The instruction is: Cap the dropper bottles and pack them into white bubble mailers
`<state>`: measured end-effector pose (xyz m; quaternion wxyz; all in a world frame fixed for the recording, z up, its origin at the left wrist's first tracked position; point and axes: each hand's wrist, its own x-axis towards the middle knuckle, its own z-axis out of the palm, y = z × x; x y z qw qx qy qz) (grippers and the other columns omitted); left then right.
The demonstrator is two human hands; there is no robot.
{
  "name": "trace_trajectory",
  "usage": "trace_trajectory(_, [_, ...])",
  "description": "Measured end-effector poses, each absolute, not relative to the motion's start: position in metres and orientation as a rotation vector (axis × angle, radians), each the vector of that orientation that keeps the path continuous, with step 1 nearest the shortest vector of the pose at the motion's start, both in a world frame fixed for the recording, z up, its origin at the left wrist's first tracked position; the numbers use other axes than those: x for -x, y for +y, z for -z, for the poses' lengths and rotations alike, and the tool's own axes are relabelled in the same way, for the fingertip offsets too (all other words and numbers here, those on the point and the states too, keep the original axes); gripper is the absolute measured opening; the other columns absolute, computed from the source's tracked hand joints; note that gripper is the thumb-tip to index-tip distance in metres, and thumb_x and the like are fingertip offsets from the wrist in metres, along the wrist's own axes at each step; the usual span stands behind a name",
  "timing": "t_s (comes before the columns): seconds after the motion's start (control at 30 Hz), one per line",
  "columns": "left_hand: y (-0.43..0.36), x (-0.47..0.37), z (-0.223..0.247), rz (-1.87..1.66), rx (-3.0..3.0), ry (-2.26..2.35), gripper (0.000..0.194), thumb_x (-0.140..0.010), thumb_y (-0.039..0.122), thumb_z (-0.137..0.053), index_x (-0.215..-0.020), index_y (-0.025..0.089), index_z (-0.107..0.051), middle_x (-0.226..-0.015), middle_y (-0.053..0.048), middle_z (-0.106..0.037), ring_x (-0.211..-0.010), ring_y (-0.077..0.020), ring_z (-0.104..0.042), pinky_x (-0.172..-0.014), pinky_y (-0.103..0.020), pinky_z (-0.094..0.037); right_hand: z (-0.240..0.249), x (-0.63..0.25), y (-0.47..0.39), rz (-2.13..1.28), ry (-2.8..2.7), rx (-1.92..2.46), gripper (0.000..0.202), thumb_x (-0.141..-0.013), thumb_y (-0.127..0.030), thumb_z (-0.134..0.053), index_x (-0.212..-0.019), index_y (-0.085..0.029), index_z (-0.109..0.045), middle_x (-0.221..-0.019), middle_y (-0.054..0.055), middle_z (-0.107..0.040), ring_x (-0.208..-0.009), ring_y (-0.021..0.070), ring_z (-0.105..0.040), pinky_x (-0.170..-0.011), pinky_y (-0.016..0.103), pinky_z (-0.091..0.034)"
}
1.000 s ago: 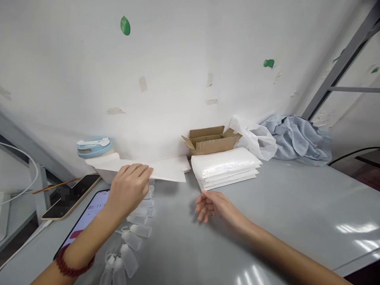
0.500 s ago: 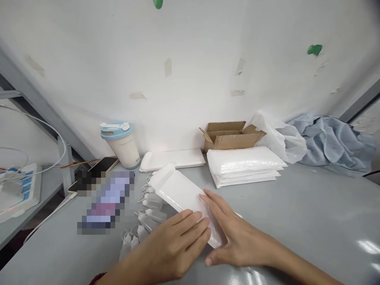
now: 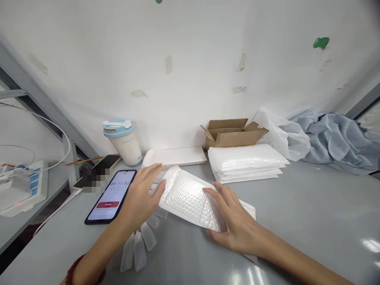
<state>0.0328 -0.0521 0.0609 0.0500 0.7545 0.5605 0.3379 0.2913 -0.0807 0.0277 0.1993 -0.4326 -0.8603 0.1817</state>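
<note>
My right hand (image 3: 234, 223) grips a white bubble mailer (image 3: 190, 194), fingers over its top and thumb at the near edge. The mailer lies slantwise, its flap end to the left. Part of another white mailer (image 3: 248, 208) shows beneath my right hand. My left hand (image 3: 144, 190) is open beside the flap end, thumb and fingers apart, over a row of small translucent white pieces (image 3: 139, 250). Some of these pieces are hidden under the hand and the mailer.
Behind stand a stack of bubble mailers (image 3: 246, 160), flat white mailers (image 3: 178, 155), an open cardboard box (image 3: 237, 138) and a lidded cup (image 3: 126, 146). Two phones lie left, one showing a timer (image 3: 111, 196). A plastic bag (image 3: 285, 132) and blue cloth (image 3: 338, 138) sit right.
My left hand has let go of the mailer and moved left and up to its flap end. The mailer has turned flatter, its bubbled face now showing. My right hand stays on it.
</note>
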Motion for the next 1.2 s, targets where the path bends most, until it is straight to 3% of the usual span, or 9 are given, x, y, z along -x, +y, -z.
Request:
trace_trajectory(0.13, [-0.053,-0.031,-0.071,-0.772,-1.526,1.440,0.035,-0.083,0.038,-0.051,-0.109,0.017,-0.061,-0.090,-0.007,-0.070,-0.079,-0.0222,-0.065,-0.065,-0.031,-0.052,-0.025,-0.291,-0.082,-0.404,-2.428,1.137,0.078,-0.067,-0.026,-0.062,-0.135,-0.025,-0.023,-0.135,0.016,-0.027,-0.122,0.0384,-0.029,-0.093,0.056,-0.035])
trace_trajectory(0.3, [-0.068,-0.060,-0.057,-0.636,-1.325,1.087,0.018,-0.079,0.029,-0.055,-0.088,0.015,-0.062,-0.071,-0.001,-0.064,-0.066,-0.0163,-0.059,-0.057,-0.024,-0.043,-0.024,-0.287,-0.081,-0.334,-2.503,1.093,0.081,-0.069,-0.033,-0.064,-0.137,-0.022,-0.023,-0.136,0.017,-0.028,-0.119,0.0383,-0.030,-0.094,0.057,-0.030])
trace_trajectory(0.37, [-0.075,-0.071,-0.050,-0.592,-1.375,1.026,0.012,-0.078,0.025,-0.054,-0.075,0.015,-0.059,-0.064,0.002,-0.057,-0.060,-0.0130,-0.052,-0.054,-0.022,-0.037,-0.023,-0.284,-0.082,-0.302,-2.538,1.049,0.082,-0.067,-0.033,-0.065,-0.137,-0.021,-0.024,-0.136,0.018,-0.028,-0.120,0.0386,-0.029,-0.095,0.058,-0.028])
trace_trajectory(0.5, [-0.084,-0.081,-0.044,-0.545,-1.509,1.167,0.028,-0.080,0.025,-0.047,-0.054,0.018,-0.038,-0.052,0.007,-0.030,-0.048,-0.0081,-0.027,-0.044,-0.022,-0.019,-0.022,-0.280,-0.086,-0.260,-2.584,0.946,0.079,-0.064,-0.025,-0.061,-0.135,-0.021,-0.028,-0.133,0.016,-0.034,-0.117,0.0371,-0.032,-0.095,0.057,-0.026])
trace_trajectory(0.67, [-0.077,-0.074,-0.042,-0.542,-1.530,1.249,0.034,-0.082,0.035,-0.047,-0.054,0.019,-0.037,-0.048,0.007,-0.032,-0.044,-0.0087,-0.031,-0.042,-0.022,-0.020,-0.025,-0.281,-0.087,-0.248,-2.555,0.873,0.067,-0.066,-0.019,-0.056,-0.130,-0.019,-0.035,-0.122,0.015,-0.045,-0.104,0.0326,-0.043,-0.087,0.051,-0.036])
trace_trajectory(0.8, [-0.066,-0.059,-0.053,-0.513,-1.531,1.371,0.027,-0.078,0.039,-0.052,-0.062,0.017,-0.054,-0.051,0.004,-0.054,-0.042,-0.0106,-0.045,-0.043,-0.022,-0.033,-0.029,-0.285,-0.084,-0.320,-2.503,0.897,0.061,-0.070,-0.016,-0.054,-0.129,-0.018,-0.036,-0.115,0.014,-0.050,-0.097,0.0286,-0.047,-0.082,0.045,-0.042])
trace_trajectory(0.9, [-0.058,-0.039,-0.069,-0.544,-1.595,1.462,0.023,-0.078,0.035,-0.052,-0.068,0.017,-0.062,-0.062,0.000,-0.064,-0.045,-0.0101,-0.048,-0.045,-0.021,-0.038,-0.031,-0.288,-0.080,-0.335,-2.476,0.929,0.057,-0.073,-0.015,-0.054,-0.127,-0.019,-0.037,-0.113,0.013,-0.051,-0.098,0.0280,-0.047,-0.082,0.044,-0.043])
trace_trajectory(1.07, [-0.052,-0.005,-0.085,-0.371,-1.757,1.510,0.021,-0.078,0.037,-0.054,-0.072,0.020,-0.065,-0.062,0.001,-0.063,-0.055,-0.0138,-0.054,-0.049,-0.021,-0.041,-0.030,-0.293,-0.076,-0.349,-2.448,0.973,0.054,-0.075,-0.014,-0.054,-0.126,-0.020,-0.038,-0.114,0.012,-0.051,-0.099,0.0272,-0.047,-0.082,0.044,-0.044])
trace_trajectory(1.2, [-0.061,0.000,-0.075,-0.138,-2.002,1.515,0.021,-0.079,0.036,-0.052,-0.091,0.025,-0.065,-0.058,0.003,-0.055,-0.056,-0.0159,-0.054,-0.050,-0.023,-0.038,-0.028,-0.290,-0.077,-0.384,-2.472,0.954,0.052,-0.076,-0.013,-0.054,-0.125,-0.020,-0.038,-0.113,0.011,-0.052,-0.100,0.0266,-0.047,-0.083,0.044,-0.043])
